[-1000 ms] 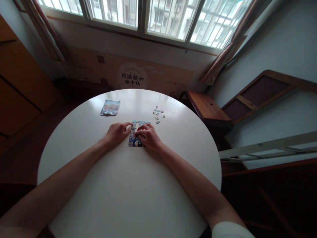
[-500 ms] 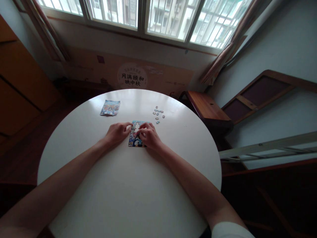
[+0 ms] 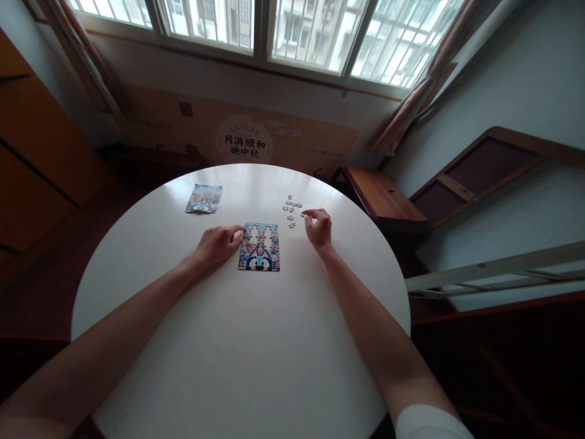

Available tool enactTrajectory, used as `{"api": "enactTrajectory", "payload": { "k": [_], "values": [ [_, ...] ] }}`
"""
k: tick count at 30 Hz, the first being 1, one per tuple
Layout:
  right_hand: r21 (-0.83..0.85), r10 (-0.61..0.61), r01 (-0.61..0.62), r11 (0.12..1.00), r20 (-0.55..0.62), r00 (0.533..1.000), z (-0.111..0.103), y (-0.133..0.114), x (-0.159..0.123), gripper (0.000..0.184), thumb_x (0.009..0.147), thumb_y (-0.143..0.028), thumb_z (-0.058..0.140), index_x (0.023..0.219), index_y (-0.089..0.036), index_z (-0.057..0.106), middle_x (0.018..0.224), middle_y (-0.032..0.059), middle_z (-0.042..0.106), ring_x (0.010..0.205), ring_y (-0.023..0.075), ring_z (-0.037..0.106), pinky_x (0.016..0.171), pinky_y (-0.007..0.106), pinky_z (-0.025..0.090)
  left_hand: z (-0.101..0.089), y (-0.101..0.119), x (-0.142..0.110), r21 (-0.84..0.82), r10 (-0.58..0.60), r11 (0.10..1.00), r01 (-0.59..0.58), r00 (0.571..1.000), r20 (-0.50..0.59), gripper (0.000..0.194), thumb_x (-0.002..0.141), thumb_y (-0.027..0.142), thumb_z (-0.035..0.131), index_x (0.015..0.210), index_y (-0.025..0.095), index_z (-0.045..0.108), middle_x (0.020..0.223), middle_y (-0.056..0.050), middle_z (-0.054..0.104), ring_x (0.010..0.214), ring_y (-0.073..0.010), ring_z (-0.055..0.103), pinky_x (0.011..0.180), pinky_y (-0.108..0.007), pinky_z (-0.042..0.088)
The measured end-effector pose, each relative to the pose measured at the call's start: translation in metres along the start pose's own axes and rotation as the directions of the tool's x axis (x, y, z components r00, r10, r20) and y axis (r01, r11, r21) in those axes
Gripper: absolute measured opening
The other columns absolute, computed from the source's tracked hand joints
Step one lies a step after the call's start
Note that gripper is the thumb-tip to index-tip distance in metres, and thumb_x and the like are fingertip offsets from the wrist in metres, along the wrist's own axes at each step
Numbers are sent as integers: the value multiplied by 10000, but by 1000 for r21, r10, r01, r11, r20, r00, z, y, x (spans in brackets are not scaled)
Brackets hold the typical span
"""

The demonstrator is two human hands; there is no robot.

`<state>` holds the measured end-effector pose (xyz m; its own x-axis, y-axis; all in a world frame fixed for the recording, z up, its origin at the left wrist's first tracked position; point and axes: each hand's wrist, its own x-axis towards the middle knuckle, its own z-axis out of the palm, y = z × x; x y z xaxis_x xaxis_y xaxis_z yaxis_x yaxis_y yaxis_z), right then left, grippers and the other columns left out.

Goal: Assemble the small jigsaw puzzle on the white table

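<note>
A colourful jigsaw puzzle (image 3: 259, 262), with a blue and white cartoon face at its near end, lies flat on the white round table (image 3: 237, 341). White gaps show in its upper half. My left hand (image 3: 219, 242) rests at its left edge, fingers curled and fingertips holding the upper left corner. To the right of the puzzle, my right hand (image 3: 319, 227) pinches thumb and forefinger at a loose jigsaw piece (image 3: 302, 214); the fingers partly hide it. Several other loose pieces (image 3: 291, 209) are scattered just left of that hand.
A printed puzzle packet (image 3: 204, 199) lies at the table's far left. Beyond the table's right edge stands a wooden stool or bench (image 3: 384, 195). A barred window (image 3: 311, 36) is above the far wall.
My right hand has left the puzzle's middle and moved right to the outermost loose piece, uncovering the puzzle. My left hand has stayed at the puzzle's left edge.
</note>
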<state>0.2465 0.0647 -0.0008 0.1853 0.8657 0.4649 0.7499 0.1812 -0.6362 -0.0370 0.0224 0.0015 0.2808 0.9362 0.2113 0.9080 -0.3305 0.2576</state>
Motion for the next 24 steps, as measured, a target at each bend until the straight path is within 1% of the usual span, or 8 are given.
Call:
{"api": "enactTrajectory", "payload": {
  "k": [2, 4, 5, 12, 18, 24],
  "values": [
    [-79, 111, -112, 991, -27, 994, -5, 14, 5, 317, 801, -150, 446, 926, -167, 737, 987, 97, 651, 902, 221, 567, 916, 373, 431, -1, 0, 0, -3, 0, 1000, 0, 1000, 4, 391, 905, 423, 408, 1141, 276, 683, 749, -14, 706, 692, -182, 649, 609, -251, 388],
    [-120, 179, -180, 976, -22, 984, -7, 22, 6, 333, 803, -154, 438, 952, -163, 735, 1000, 99, 650, 891, 219, 565, 912, 363, 430, -1, 1, -1, -4, -1, 1000, 1, 1000, 5, 392, 906, 419, 409, 1147, 272, 680, 767, -18, 715, 704, -181, 653, 614, -248, 394],
    [-136, 195, -195, 971, -13, 981, -6, 24, 5, 335, 807, -158, 438, 962, -165, 735, 1003, 98, 649, 890, 219, 563, 913, 361, 427, -1, 1, -1, -4, -2, 1000, 2, 1000, 5, 392, 906, 417, 409, 1150, 272, 679, 775, -20, 718, 709, -181, 654, 618, -247, 396],
    [-278, 189, -162, 947, 73, 979, -2, 19, -1, 286, 808, -186, 505, 976, -209, 735, 1033, 93, 632, 1000, 267, 526, 927, 388, 401, -1, 0, 0, -5, 5, 1000, -5, 1000, 0, 401, 906, 421, 397, 1149, 274, 680, 737, -20, 697, 689, -186, 644, 607, -255, 385],
    [-310, 183, -142, 940, 108, 977, -3, 16, -2, 256, 831, -211, 516, 971, -214, 731, 1036, 91, 632, 1005, 269, 528, 899, 390, 405, 0, -1, 0, -2, 7, 1000, -7, 1000, -4, 396, 902, 421, 406, 1146, 270, 679, 731, -14, 695, 673, -173, 636, 601, -245, 380],
    [-322, 169, -128, 938, 104, 980, -3, 15, -3, 236, 835, -223, 521, 935, -228, 734, 1030, 87, 630, 993, 260, 523, 887, 393, 409, 0, 0, 0, -1, -2, 1000, 2, 1000, 5, 401, 903, 427, 406, 1153, 271, 678, 750, -18, 704, 686, -176, 641, 614, -245, 389]
  ]
}}
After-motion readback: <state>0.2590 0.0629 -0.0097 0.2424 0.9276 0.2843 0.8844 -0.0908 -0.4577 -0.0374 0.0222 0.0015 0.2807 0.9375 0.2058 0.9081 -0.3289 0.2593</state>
